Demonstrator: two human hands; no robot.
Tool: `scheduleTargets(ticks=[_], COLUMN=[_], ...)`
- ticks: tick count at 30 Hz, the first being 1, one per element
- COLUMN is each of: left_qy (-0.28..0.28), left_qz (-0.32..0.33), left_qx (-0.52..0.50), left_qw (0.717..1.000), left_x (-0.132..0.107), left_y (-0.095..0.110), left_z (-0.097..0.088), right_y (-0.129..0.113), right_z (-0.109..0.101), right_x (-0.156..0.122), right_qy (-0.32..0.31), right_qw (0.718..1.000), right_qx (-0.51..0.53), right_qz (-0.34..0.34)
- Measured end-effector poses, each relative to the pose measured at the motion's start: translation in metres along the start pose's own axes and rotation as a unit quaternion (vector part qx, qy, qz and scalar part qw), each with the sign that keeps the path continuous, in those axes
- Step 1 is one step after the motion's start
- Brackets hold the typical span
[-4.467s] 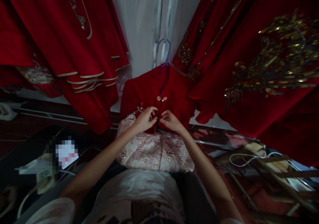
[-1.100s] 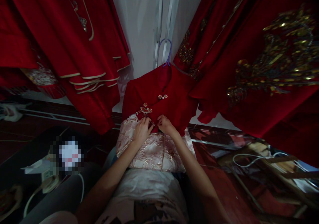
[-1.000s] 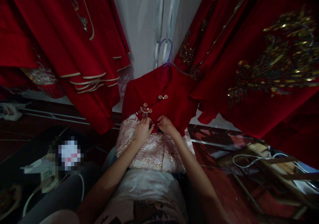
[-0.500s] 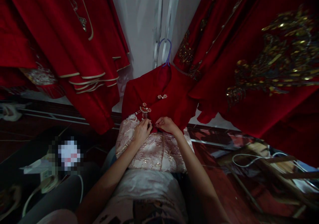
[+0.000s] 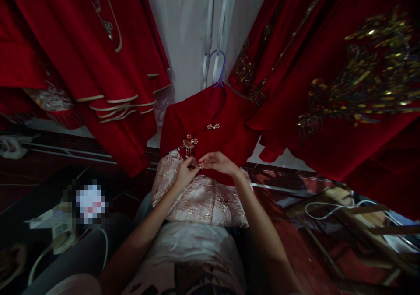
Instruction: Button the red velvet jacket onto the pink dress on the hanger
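A red jacket (image 5: pixel 229 142) hangs by a purple hanger (image 5: pixel 221 74), its lower part resting on pale, gold-patterned brocade cloth (image 5: pixel 203 203) over my lap. On the jacket's front are a beaded flower clasp (image 5: pixel 213 127) and a fan-shaped beaded ornament (image 5: pixel 189 144) with tassels. My left hand (image 5: pixel 186 173) is closed in a pinch below the ornament, on a small beaded clasp (image 5: pixel 200 166). The fingertips of my right hand (image 5: pixel 220 162) meet it there, closed at the same clasp and the red edge. The fingers partly hide the clasp.
Red garments with gold trim (image 5: pixel 121 98) hang at the left, and red garments with gold sequins (image 5: pixel 364 80) at the right. A power strip (image 5: pixel 64 238) with a cable lies at lower left. At lower right stands a wooden frame (image 5: pixel 324 238) with a white cord.
My right hand has moved left, so its fingertips now meet my left hand's at the clasp. The red lower edge has shifted with it. My left hand has turned slightly.
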State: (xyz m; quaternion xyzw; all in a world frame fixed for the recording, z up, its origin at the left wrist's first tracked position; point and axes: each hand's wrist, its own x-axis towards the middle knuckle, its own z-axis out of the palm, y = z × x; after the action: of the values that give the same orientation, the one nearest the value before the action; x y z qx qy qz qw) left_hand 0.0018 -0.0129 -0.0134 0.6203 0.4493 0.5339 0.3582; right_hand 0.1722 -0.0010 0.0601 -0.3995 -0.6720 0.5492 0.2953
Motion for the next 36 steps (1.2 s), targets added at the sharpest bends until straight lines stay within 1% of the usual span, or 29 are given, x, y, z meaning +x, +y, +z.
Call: scheduleTargets(ticks=[2,4,6,8,11,14,17,20,22,26,29,31,34,36], left_qy=[-0.013,-0.023,-0.018,0.003,0.021,0.019,0.013,0.013,0.018,0.019,0.017,0.012,0.005,0.009], left_qz=[-0.026,-0.066,-0.103,-0.122,-0.125,-0.129,-0.125,-0.125,-0.124,-0.116,-0.118,-0.118,-0.119,-0.126], left_qx=[-0.044,-0.095,-0.143,-0.171,-0.179,-0.186,-0.189,-0.184,-0.179,-0.171,-0.173,-0.172,-0.171,-0.173], left_qw=[0.999,0.993,0.984,0.978,0.976,0.974,0.974,0.975,0.976,0.978,0.978,0.978,0.978,0.977], left_x=[0.001,0.001,0.000,-0.001,0.000,0.001,0.002,0.001,0.001,0.000,0.000,0.000,0.000,0.000], left_y=[-0.002,-0.003,-0.003,-0.002,-0.001,-0.001,-0.002,-0.005,-0.006,-0.008,-0.007,-0.007,-0.006,-0.005], left_z=[0.000,-0.001,-0.001,0.000,0.001,0.002,0.002,0.001,0.000,0.000,0.000,0.000,0.000,0.000], right_y=[0.002,0.005,0.006,0.007,0.006,0.005,0.006,0.008,0.009,0.008,0.005,0.004,0.004,0.004], right_z=[0.010,0.018,0.022,0.021,0.016,0.013,0.011,0.010,0.009,0.004,0.002,0.002,0.006,0.008], right_x=[0.006,0.011,0.013,0.013,0.010,0.008,0.009,0.010,0.009,0.005,0.003,0.003,0.004,0.004], right_qy=[0.061,0.117,0.142,0.143,0.146,0.153,0.157,0.164,0.154,0.099,0.076,0.079,0.107,0.109], right_qw=[0.997,0.990,0.982,0.976,0.970,0.966,0.967,0.969,0.970,0.979,0.984,0.984,0.978,0.976], right_qx=[-0.030,-0.074,-0.116,-0.149,-0.185,-0.199,-0.188,-0.178,-0.180,-0.172,-0.157,-0.155,-0.174,-0.184], right_qz=[-0.019,-0.033,-0.049,-0.061,-0.062,-0.060,-0.065,-0.053,-0.044,-0.047,-0.047,-0.040,-0.035,-0.037])
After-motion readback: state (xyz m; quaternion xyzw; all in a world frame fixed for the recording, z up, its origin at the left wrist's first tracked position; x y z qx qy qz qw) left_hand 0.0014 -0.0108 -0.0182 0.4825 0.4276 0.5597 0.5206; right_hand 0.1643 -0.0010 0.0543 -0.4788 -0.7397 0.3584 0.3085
